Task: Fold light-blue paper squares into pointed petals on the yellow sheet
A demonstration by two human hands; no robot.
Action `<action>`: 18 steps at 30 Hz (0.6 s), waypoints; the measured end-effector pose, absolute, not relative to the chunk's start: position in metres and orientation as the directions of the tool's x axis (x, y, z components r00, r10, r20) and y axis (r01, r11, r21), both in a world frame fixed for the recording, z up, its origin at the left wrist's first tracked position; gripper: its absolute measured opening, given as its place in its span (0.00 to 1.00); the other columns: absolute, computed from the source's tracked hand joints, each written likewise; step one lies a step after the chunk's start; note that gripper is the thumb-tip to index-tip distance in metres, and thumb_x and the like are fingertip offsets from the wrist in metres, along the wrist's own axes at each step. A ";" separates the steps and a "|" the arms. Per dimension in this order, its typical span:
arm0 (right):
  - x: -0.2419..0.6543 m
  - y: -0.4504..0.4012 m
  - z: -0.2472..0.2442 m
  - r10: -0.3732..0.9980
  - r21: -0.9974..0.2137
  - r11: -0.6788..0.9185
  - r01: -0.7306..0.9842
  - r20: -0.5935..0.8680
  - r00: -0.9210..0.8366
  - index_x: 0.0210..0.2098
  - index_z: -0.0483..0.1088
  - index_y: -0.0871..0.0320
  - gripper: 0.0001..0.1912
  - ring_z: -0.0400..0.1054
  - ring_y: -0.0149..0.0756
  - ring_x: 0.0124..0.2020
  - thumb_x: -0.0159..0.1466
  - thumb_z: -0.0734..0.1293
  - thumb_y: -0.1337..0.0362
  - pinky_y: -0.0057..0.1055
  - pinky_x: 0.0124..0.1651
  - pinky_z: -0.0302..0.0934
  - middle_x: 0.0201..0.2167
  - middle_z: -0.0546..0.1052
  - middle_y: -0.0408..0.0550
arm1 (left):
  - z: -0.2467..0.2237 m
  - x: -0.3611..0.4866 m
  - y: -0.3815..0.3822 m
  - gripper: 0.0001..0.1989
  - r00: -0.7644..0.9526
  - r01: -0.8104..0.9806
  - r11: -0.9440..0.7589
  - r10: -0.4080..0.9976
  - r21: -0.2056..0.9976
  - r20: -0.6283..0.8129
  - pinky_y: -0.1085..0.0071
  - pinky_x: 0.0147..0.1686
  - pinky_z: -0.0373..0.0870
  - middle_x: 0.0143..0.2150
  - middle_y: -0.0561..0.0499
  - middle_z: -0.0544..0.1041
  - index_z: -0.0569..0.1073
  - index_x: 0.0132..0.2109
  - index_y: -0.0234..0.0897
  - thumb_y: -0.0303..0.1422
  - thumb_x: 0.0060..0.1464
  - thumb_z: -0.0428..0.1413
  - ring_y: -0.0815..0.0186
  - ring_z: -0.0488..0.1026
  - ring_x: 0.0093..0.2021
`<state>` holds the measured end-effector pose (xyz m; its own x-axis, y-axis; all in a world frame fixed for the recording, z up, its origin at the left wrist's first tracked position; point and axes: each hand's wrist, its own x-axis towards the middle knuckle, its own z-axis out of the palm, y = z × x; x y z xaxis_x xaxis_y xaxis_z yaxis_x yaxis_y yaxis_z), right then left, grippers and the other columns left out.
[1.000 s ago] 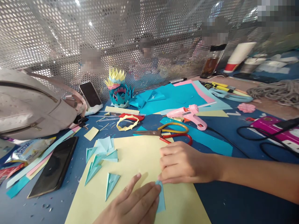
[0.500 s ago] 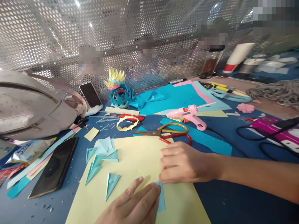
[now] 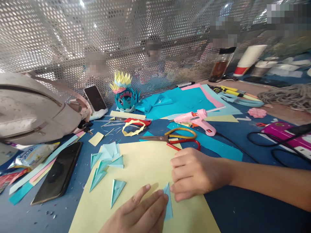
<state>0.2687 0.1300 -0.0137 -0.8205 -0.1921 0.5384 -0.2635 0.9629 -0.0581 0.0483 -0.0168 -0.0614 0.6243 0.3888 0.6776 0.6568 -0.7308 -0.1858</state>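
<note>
A narrow light-blue folded paper with a pointed top lies on a large pale-yellow sheet. My left hand rests over its left side, fingers stretched out and fingertips pressing it down. My right hand is curled closed just right of the paper's tip, with its fingertips by the edge; I see nothing in it. Left of my hands lies a single folded blue triangle. Beyond it sits a small group of similar folded pieces.
Scissors and a pink hot glue gun lie beyond the sheet, near a red cutter and a folded paper model. A phone and a backpack are on the left, a purple power strip on the right.
My right hand has shifted slightly right and down, uncovering the pointed tip of the folded paper. My left hand stays pressed on it.
</note>
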 end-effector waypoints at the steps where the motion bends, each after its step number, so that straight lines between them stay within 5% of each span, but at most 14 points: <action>1: 0.269 0.130 -0.014 -0.183 -0.066 0.964 -0.259 0.544 -0.819 0.32 0.75 0.58 0.15 0.57 0.33 0.26 0.73 0.65 0.58 0.34 0.29 0.46 0.24 0.73 0.40 | -0.062 0.048 -0.017 0.15 0.622 0.658 -0.730 0.391 -0.182 0.679 0.60 0.72 0.55 0.52 0.51 0.82 0.80 0.44 0.32 0.22 0.70 0.48 0.65 0.71 0.64; 8: 0.269 0.134 -0.014 -0.160 -0.065 0.970 -0.233 0.552 -0.819 0.35 0.76 0.59 0.13 0.58 0.33 0.27 0.73 0.65 0.59 0.34 0.29 0.46 0.25 0.74 0.41 | -0.061 0.047 -0.017 0.17 0.625 0.654 -0.733 0.387 -0.184 0.679 0.59 0.72 0.55 0.54 0.49 0.80 0.80 0.45 0.31 0.22 0.70 0.45 0.64 0.71 0.64; 18: 0.268 0.136 -0.006 -0.254 0.031 0.965 -0.262 0.381 -0.889 0.28 0.71 0.58 0.14 0.59 0.34 0.28 0.71 0.65 0.64 0.34 0.32 0.50 0.23 0.68 0.41 | -0.054 0.046 -0.017 0.15 0.637 0.646 -0.741 0.392 -0.183 0.664 0.58 0.72 0.55 0.51 0.49 0.82 0.80 0.45 0.31 0.23 0.70 0.48 0.64 0.73 0.62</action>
